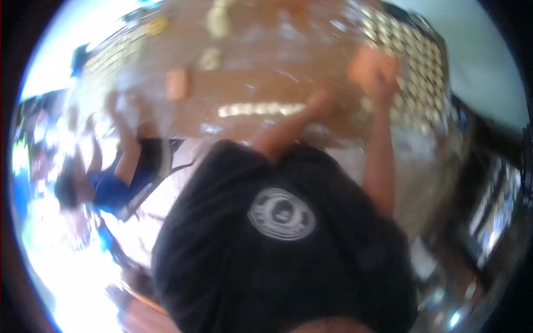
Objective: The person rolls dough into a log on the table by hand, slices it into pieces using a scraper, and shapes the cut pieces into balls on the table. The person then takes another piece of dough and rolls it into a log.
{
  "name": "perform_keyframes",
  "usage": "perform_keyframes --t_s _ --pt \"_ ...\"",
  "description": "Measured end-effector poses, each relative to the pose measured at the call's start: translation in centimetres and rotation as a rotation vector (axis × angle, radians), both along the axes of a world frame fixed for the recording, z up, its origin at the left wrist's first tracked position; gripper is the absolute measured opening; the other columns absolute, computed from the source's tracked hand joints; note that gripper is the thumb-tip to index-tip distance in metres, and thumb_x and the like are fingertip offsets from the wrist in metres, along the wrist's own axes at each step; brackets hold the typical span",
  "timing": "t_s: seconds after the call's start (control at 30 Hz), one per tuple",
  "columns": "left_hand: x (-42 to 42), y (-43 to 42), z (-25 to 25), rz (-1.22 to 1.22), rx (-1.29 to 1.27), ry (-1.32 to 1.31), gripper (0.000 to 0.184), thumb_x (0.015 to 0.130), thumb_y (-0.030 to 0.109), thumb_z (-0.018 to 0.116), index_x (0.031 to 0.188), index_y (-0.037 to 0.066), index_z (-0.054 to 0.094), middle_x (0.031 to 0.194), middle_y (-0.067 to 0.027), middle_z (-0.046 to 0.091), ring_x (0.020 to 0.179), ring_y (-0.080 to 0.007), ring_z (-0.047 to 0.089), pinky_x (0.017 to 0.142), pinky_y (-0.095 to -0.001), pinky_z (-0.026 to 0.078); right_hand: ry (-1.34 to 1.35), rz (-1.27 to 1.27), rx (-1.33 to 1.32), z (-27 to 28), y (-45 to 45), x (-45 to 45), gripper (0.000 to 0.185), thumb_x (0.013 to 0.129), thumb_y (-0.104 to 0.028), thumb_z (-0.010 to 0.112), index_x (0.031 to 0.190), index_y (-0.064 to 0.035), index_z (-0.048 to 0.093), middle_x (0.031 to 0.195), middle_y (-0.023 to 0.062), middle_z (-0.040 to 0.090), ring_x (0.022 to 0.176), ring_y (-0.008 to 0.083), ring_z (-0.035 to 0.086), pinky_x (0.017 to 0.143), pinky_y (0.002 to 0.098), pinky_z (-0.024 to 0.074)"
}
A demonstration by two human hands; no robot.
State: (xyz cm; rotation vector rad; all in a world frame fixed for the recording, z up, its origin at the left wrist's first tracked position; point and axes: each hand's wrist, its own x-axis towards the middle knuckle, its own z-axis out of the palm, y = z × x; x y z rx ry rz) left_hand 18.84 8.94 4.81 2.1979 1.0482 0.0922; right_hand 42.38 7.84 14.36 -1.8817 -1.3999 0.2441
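My right hand (383, 83) is closed on a flat orange scraper (365, 65), held over the left edge of a tray with many small pale dough pieces (419, 72). My left hand (322, 101) rests on or just above the brown table (250, 72), at the right end of a row of small pale dough pieces (261, 109). Motion blur smears its fingers, so their pose is unclear.
Another orange scraper (178, 84) lies left of centre. Pale dough lumps (217, 19) sit at the far middle. A co-worker in blue (114, 186) reaches toward a second tray of dough pieces (114, 58) at the left.
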Motion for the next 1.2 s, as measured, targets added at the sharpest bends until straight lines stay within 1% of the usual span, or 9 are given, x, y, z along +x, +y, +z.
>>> perform_keyframes --t_s 0.2,0.23,0.3,0.37,0.57,0.7,0.83,0.97,1.2 --pt "-12.5 13.4 20.5 0.555 0.727 -0.560 0.022 0.097 0.020 0.054 0.099 0.000 0.065 0.097 -0.0256 0.068 0.086 -0.0374 0.067 0.075 -0.0501 0.053 0.019 -0.108 -0.026 0.4 -11.1 -1.2 0.076 0.098 -0.017 0.062 0.162 -0.0074 0.022 0.161 0.0243 0.036 0.147 0.0415 0.039 0.118 0.0472 0.0375" --pt "-16.7 18.7 20.4 0.836 0.276 -0.451 0.021 0.098 0.020 0.057 0.097 0.001 0.065 0.100 -0.0216 0.069 0.079 -0.0282 0.066 0.070 -0.0445 0.054 0.007 -0.093 -0.065 0.5 -11.7 -1.0 0.077 0.098 -0.016 0.063 0.162 -0.0078 0.022 0.161 0.0244 0.037 0.148 0.0416 0.038 0.118 0.0474 0.0369" --pt "-23.7 18.0 33.8 0.747 1.217 -0.769 0.039 0.099 0.020 0.068 0.131 0.000 0.065 0.127 -0.0197 0.069 0.116 -0.0321 0.068 0.104 -0.0410 0.051 0.010 -0.073 -0.118 0.7 -12.1 -0.9 0.078 0.097 -0.014 0.063 0.162 -0.0085 0.022 0.161 0.0246 0.037 0.148 0.0416 0.037 0.119 0.0477 0.0361" --pt "-25.6 14.9 41.0 0.798 1.697 -0.675 0.029 0.094 0.010 0.072 0.120 -0.001 0.070 0.114 -0.0157 0.074 0.100 -0.0275 0.072 0.090 -0.0361 0.056 0.068 -0.064 -0.137 1.0 -11.6 -1.3 0.078 0.096 -0.012 0.063 0.162 -0.0090 0.022 0.161 0.0245 0.036 0.148 0.0417 0.037 0.119 0.0475 0.0362" --pt "-42.6 13.6 -1.0 0.773 0.459 0.621 0.024 0.089 0.024 0.067 0.104 0.006 0.075 0.102 -0.0185 0.072 0.097 -0.0381 0.068 0.089 -0.0521 0.053 0.171 0.003 -0.035 5.6 -8.6 -5.4 0.081 0.094 -0.011 0.065 0.163 -0.0089 0.021 0.163 0.0234 0.032 0.150 0.0387 0.035 0.119 0.0464 0.0363" --pt "-37.4 -14.6 -3.6 1.082 0.711 0.016 0.029 0.082 0.008 0.063 0.108 0.001 0.072 0.130 -0.0246 0.065 0.108 -0.0404 0.065 0.094 -0.0525 0.051 0.325 0.088 0.147 -0.9 -7.0 -3.5 0.078 0.095 -0.019 0.069 0.158 -0.0028 0.027 0.154 0.0171 0.041 0.139 0.0324 0.044 0.116 0.0419 0.0392" --pt "-38.7 -37.7 -5.5 0.867 0.014 0.276 0.025 0.083 0.003 0.061 0.104 -0.001 0.074 0.115 -0.0230 0.070 0.108 -0.0400 0.066 0.096 -0.0486 0.052 0.414 0.068 0.028 -12.8 -3.8 -4.6 0.081 0.093 -0.029 0.076 0.154 0.0003 0.032 0.144 0.0114 0.049 0.129 0.0270 0.053 0.111 0.0389 0.0439" --pt "-38.1 -36.7 -5.1 0.910 -0.181 -0.030 0.019 0.090 0.005 0.063 0.104 0.002 0.075 0.109 -0.0195 0.072 0.101 -0.0362 0.069 0.089 -0.0442 0.055 0.755 0.128 -0.100 -11.9 7.9 -15.3 0.097 0.087 -0.027 0.081 0.162 -0.0123 0.022 0.154 0.0156 0.041 0.136 0.0282 0.048 0.108 0.0453 0.0493" --pt "-38.0 -27.2 3.0 1.165 -0.221 -0.142 0.019 0.095 0.014 0.065 0.110 0.006 0.074 0.109 -0.0142 0.073 0.096 -0.0291 0.072 0.077 -0.0381 0.057 0.046 0.108 -0.412 -12.7 17.3 -22.2 0.061 0.093 -0.031 0.073 0.145 -0.0096 0.049 0.135 0.0176 0.061 0.120 0.0347 0.061 0.099 0.0486 0.0524"
